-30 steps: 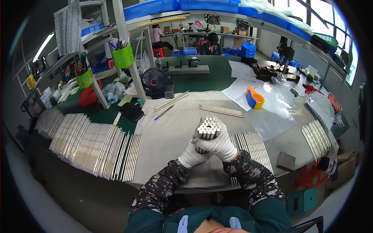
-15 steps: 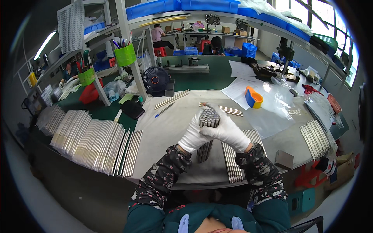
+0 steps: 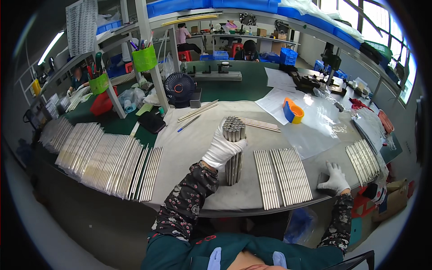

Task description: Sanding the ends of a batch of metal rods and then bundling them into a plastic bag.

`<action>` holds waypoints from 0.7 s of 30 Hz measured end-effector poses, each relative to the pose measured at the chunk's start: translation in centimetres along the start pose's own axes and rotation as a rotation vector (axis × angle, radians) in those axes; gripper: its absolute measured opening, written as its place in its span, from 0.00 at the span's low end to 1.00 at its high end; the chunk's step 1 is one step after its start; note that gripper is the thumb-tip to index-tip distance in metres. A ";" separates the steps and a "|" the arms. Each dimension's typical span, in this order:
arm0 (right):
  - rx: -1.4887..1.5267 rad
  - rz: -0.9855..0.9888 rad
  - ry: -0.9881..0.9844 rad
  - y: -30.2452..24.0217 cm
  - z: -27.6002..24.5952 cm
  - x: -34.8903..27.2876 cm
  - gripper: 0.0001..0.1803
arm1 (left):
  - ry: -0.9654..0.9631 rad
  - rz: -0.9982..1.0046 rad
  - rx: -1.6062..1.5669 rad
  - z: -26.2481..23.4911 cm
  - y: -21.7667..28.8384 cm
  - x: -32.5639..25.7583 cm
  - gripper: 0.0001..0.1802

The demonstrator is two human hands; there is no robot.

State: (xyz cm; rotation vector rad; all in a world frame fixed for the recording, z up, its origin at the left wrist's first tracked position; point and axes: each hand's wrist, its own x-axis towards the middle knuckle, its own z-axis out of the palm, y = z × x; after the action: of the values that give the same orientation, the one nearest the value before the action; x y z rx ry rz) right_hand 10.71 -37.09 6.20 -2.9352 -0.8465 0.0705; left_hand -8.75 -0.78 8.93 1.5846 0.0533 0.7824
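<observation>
My left hand [image 3: 220,146], in a white glove, is wrapped round an upright bundle of shiny metal rods [image 3: 234,128] at the middle of the table. The rods' lower part shows below the hand, down near the grey cloth. At the right, my gloved right hand [image 3: 335,180] lies over a dark grey metal block [image 3: 322,179]. Its fingers are spread past the block's far edge and its thumb lies across the block, with part of the block covered.
Flat rows of rods [image 3: 288,175] lie between my hands, with more rods [image 3: 362,162] at far right. Wrapped rods [image 3: 99,157] fill the left side. Beyond are a pen [image 3: 189,123], an orange-blue tape dispenser [image 3: 293,111], a plastic sheet [image 3: 315,135] and a black fan [image 3: 179,88].
My right hand has left the rod bundle and moved right to the metal block. My left hand stays round the bundle. The row of rods on the right is now uncovered.
</observation>
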 end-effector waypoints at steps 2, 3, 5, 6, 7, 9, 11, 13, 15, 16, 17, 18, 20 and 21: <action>0.071 0.086 -0.144 3.0 0.9 -0.7 0.59 | -0.020 0.003 -0.024 0.5 0.3 0.0 0.20; 0.205 0.030 -0.172 4.3 1.8 -0.5 0.60 | -0.033 0.004 -0.041 0.7 0.5 -0.1 0.20; 0.342 -0.026 -0.198 5.1 2.7 -1.0 0.62 | -0.041 -0.017 -0.063 1.0 1.0 -0.4 0.20; 0.352 -0.033 -0.161 5.0 2.6 -1.4 0.62 | -0.040 -0.038 -0.080 1.0 1.3 -0.6 0.20; 0.362 -0.040 -0.123 4.9 2.7 -1.8 0.63 | -0.036 -0.035 -0.078 0.9 1.3 -0.7 0.20; 0.337 -0.090 -0.053 4.9 3.0 -2.0 0.62 | -0.033 -0.002 -0.096 1.0 1.0 -0.8 0.20; 0.316 0.030 0.001 3.9 2.3 -2.0 0.55 | -0.033 0.006 -0.073 0.9 0.4 -0.5 0.21; 0.553 0.053 0.167 1.7 0.8 -1.6 0.49 | -0.041 0.015 -0.062 1.3 0.2 -0.2 0.21; 0.800 -0.075 0.412 -1.4 -0.7 -0.1 0.39 | -0.065 0.005 -0.077 1.7 0.4 -0.1 0.21; 0.808 -0.223 0.489 -3.6 -1.7 1.0 0.34 | -0.064 0.004 -0.068 1.6 0.6 -0.3 0.21; 0.825 -0.348 0.485 -6.8 -3.4 1.4 0.32 | -0.057 0.014 -0.050 1.4 0.7 -0.3 0.21; 0.835 -0.463 0.485 -10.0 -5.1 1.4 0.29 | -0.060 0.023 -0.039 1.4 0.4 -0.2 0.21; 0.918 -0.651 0.457 -15.7 -7.7 1.3 0.28 | -0.063 0.046 -0.030 1.6 0.4 0.0 0.21; 0.833 -0.770 0.528 -18.0 -8.5 1.5 0.28 | -0.067 0.068 -0.023 1.8 0.0 0.3 0.22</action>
State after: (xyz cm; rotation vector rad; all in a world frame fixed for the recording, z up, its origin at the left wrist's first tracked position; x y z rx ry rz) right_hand 3.01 -21.75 16.34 -1.6234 -1.3395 -0.3071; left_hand -7.64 -2.23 9.12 1.5968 -0.0581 0.7791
